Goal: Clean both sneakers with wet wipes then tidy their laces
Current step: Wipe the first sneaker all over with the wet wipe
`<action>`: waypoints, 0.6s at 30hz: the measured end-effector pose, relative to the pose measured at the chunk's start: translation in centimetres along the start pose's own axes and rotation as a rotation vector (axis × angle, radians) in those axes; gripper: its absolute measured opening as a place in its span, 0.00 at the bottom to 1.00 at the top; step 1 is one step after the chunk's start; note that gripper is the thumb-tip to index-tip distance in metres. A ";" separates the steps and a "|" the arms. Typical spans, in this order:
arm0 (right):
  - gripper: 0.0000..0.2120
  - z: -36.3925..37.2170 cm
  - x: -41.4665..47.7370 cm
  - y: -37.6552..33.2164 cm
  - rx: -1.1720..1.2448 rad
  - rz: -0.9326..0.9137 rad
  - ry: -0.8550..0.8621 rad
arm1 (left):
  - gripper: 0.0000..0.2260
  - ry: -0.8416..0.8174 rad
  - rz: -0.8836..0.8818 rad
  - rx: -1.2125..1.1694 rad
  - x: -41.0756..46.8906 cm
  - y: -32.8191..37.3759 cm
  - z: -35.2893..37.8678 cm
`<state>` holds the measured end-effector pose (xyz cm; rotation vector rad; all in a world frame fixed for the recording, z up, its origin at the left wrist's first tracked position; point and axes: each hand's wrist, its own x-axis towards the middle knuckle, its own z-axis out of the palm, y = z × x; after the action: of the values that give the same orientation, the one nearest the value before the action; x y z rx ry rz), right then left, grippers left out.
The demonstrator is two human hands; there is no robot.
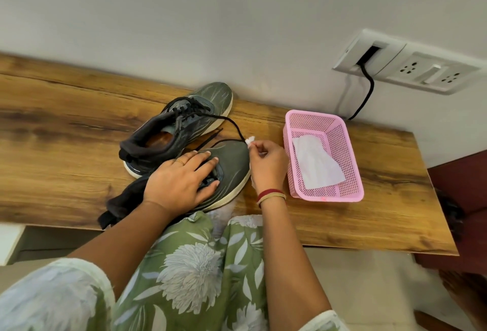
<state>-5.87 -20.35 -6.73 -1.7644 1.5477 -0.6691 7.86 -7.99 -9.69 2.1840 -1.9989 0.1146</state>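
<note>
No text, brand, number or sign can be read on the far sneaker point(208, 98), the near sneaker point(232, 156), the pink basket point(349, 162), the used wipe point(316, 164) or the wall switch panel point(432, 72).

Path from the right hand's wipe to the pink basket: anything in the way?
Nothing visible. Right hand pinches the wipe on a lace; only tabletop lies between it and the basket, which is open-topped.

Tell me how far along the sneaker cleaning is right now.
Looks done: one wipe lies in the pink basket. In hand: the left hand presses the near sneaker while the right hand pinches a wipe scrap on a black lace. Left: laces on near and far sneaker lie loose, untidied.
</note>
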 end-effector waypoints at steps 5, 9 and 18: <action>0.03 -1.1 0.0 1.0 0.108 0.034 -0.071 | 0.25 0.018 0.031 0.032 0.1 0.1 0.0; 0.03 -0.5 0.6 0.7 0.132 -0.030 -0.100 | 0.25 0.004 0.032 0.029 0.0 -0.1 0.2; 0.04 -1.0 -0.3 0.4 -0.057 -0.051 -0.087 | 0.25 -0.011 0.031 0.005 0.1 -0.3 0.5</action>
<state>-6.97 -20.26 -6.38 -1.8558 1.4811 -0.5692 8.18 -8.13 -10.19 2.1623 -2.0406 0.1112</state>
